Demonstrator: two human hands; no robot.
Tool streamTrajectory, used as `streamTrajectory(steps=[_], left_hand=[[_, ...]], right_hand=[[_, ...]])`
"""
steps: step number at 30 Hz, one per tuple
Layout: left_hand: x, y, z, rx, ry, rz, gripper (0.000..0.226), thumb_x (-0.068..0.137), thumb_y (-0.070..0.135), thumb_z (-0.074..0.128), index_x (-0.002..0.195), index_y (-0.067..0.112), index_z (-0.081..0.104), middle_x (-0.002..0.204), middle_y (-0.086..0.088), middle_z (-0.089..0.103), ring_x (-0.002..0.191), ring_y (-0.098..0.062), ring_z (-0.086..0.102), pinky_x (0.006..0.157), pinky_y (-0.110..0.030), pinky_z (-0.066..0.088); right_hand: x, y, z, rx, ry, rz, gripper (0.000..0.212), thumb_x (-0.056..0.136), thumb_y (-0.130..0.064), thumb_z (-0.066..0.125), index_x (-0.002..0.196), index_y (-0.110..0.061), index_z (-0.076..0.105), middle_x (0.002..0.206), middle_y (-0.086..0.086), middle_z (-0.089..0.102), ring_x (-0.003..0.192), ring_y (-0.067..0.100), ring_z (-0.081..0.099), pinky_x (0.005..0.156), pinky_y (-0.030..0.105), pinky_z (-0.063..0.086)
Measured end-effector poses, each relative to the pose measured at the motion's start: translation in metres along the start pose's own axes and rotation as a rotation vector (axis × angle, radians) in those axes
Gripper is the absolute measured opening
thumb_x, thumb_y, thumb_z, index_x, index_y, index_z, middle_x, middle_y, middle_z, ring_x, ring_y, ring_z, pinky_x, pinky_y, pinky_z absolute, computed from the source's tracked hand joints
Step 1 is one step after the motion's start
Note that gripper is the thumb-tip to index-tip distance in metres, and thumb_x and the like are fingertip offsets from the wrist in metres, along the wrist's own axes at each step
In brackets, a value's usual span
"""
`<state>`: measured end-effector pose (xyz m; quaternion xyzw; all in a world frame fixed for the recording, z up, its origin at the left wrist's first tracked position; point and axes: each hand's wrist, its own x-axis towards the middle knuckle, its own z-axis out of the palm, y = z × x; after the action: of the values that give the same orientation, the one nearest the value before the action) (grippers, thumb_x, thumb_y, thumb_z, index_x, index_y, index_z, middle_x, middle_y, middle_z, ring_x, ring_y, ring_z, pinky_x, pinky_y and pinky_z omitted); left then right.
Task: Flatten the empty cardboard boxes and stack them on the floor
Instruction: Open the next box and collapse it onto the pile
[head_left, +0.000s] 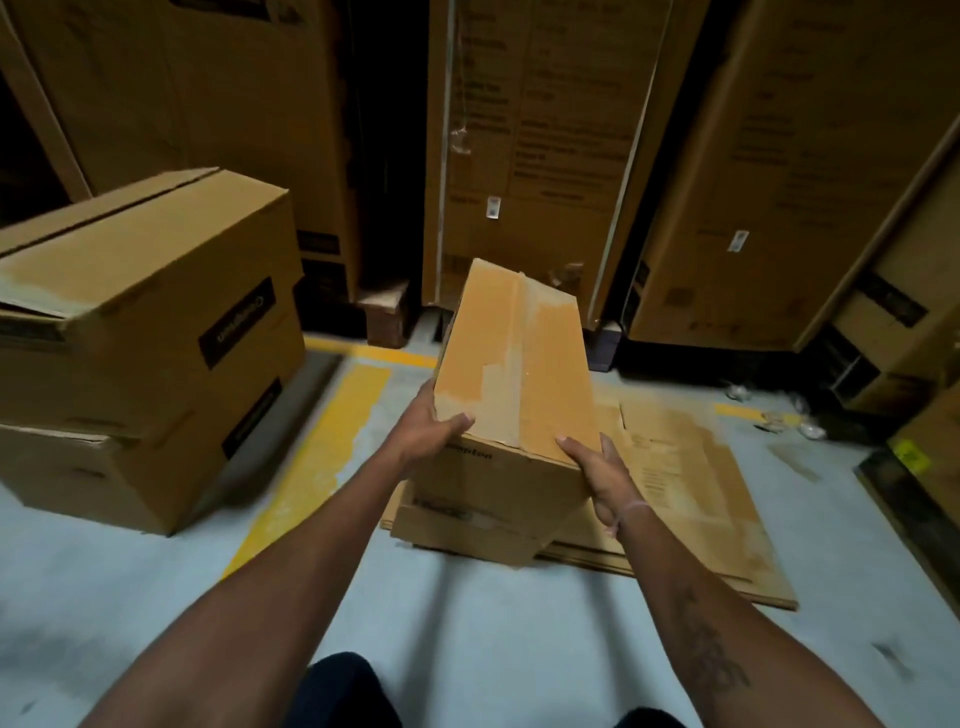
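1. The left hand (434, 423) grips the near left corner of a still unflattened cardboard box (514, 374), with the thumb lying on its top face.
2. The right hand (597, 473) holds the near right corner of the same box, fingers wrapped on the side.
3. The box is tilted, its far end higher, and its lower part is above or resting on the pile of flattened cardboard (691, 499) on the floor (156, 597); I cannot tell if they touch.
4. Two closed boxes (140, 332) stand stacked at the left, not yet flattened.
5. Risk, in my judgement: the top seam has old tape remains, so the flaps may resist and tear if pulled hard.
6. Another risk: the grip is only at the corners, so the box may slip and push the flat pile out of line.
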<state>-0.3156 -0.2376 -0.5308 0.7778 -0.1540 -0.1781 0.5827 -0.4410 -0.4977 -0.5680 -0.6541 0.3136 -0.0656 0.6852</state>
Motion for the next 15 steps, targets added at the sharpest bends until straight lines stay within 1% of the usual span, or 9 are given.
streamTrajectory(steps=[3, 4, 6, 8, 10, 11, 12, 14, 15], left_hand=[[0.009, 0.006, 0.0, 0.08, -0.023, -0.021, 0.081, 0.089, 0.029, 0.082, 0.153, 0.017, 0.033, 0.134, 0.002, 0.058, 0.123, -0.022, 0.059, 0.104, -0.04, 0.049], [0.012, 0.009, -0.002, 0.133, -0.021, -0.031, 0.082, 0.086, 0.031, 0.084, 0.15, 0.017, 0.035, 0.132, 0.001, 0.059, 0.122, -0.024, 0.059, 0.101, -0.04, 0.051], [0.018, 0.016, -0.006, 0.249, -0.007, -0.084, 0.085, 0.077, 0.034, 0.089, 0.142, 0.016, 0.039, 0.127, -0.003, 0.059, 0.116, -0.028, 0.06, 0.094, -0.043, 0.055], [0.021, 0.027, -0.012, 0.371, -0.024, -0.177, 0.085, 0.07, 0.039, 0.091, 0.135, 0.019, 0.041, 0.121, -0.005, 0.059, 0.107, -0.03, 0.061, 0.082, -0.043, 0.057], [0.02, 0.038, -0.017, 0.472, -0.108, -0.28, 0.085, 0.068, 0.05, 0.09, 0.128, 0.019, 0.04, 0.121, -0.006, 0.058, 0.101, -0.03, 0.063, 0.074, -0.043, 0.06], [0.02, 0.04, -0.018, 0.504, -0.14, -0.325, 0.087, 0.068, 0.058, 0.089, 0.126, 0.018, 0.039, 0.122, -0.006, 0.056, 0.1, -0.031, 0.064, 0.072, -0.045, 0.061], [0.019, 0.042, -0.018, 0.521, -0.157, -0.364, 0.09, 0.066, 0.065, 0.088, 0.125, 0.018, 0.038, 0.123, -0.007, 0.055, 0.099, -0.032, 0.064, 0.07, -0.046, 0.061], [0.018, 0.038, -0.014, 0.493, -0.175, -0.417, 0.106, 0.06, 0.075, 0.086, 0.134, 0.015, 0.041, 0.129, -0.012, 0.058, 0.099, -0.036, 0.066, 0.07, -0.049, 0.063], [0.02, 0.034, -0.011, 0.472, -0.185, -0.435, 0.117, 0.054, 0.08, 0.085, 0.14, 0.012, 0.043, 0.131, -0.015, 0.059, 0.101, -0.039, 0.067, 0.073, -0.053, 0.063]], right_hand=[[0.008, 0.004, -0.004, -0.014, 0.005, 0.015, 0.104, 0.066, -0.059, 0.092, 0.151, -0.028, 0.04, 0.132, -0.002, 0.067, 0.116, 0.02, 0.065, 0.095, 0.039, 0.055], [0.011, 0.002, -0.007, -0.041, -0.003, 0.023, 0.11, 0.062, -0.061, 0.093, 0.151, -0.027, 0.039, 0.133, -0.001, 0.066, 0.116, 0.022, 0.066, 0.093, 0.039, 0.056], [0.013, -0.004, -0.011, -0.084, -0.031, 0.028, 0.11, 0.058, -0.056, 0.096, 0.148, -0.021, 0.042, 0.129, 0.004, 0.068, 0.112, 0.023, 0.068, 0.086, 0.037, 0.058], [0.008, -0.014, -0.015, -0.172, -0.085, 0.06, 0.095, 0.063, -0.044, 0.097, 0.139, -0.013, 0.049, 0.122, 0.007, 0.071, 0.108, 0.025, 0.07, 0.085, 0.038, 0.059], [0.001, -0.023, -0.022, -0.314, -0.203, 0.131, 0.066, 0.073, -0.031, 0.093, 0.127, -0.009, 0.062, 0.117, 0.012, 0.074, 0.103, 0.026, 0.071, 0.08, 0.037, 0.061], [-0.001, -0.026, -0.027, -0.397, -0.274, 0.186, 0.058, 0.073, -0.032, 0.092, 0.121, -0.008, 0.069, 0.116, 0.014, 0.075, 0.101, 0.027, 0.072, 0.078, 0.038, 0.062], [-0.002, -0.025, -0.032, -0.478, -0.327, 0.241, 0.058, 0.071, -0.038, 0.093, 0.117, -0.009, 0.075, 0.117, 0.014, 0.075, 0.1, 0.029, 0.072, 0.077, 0.039, 0.063], [-0.006, -0.018, -0.038, -0.525, -0.332, 0.309, 0.072, 0.061, -0.056, 0.095, 0.116, -0.012, 0.077, 0.118, 0.013, 0.075, 0.104, 0.033, 0.072, 0.081, 0.044, 0.063], [-0.006, -0.012, -0.039, -0.461, -0.295, 0.327, 0.08, 0.057, -0.062, 0.095, 0.117, -0.012, 0.076, 0.118, 0.015, 0.074, 0.107, 0.036, 0.072, 0.085, 0.049, 0.062]])
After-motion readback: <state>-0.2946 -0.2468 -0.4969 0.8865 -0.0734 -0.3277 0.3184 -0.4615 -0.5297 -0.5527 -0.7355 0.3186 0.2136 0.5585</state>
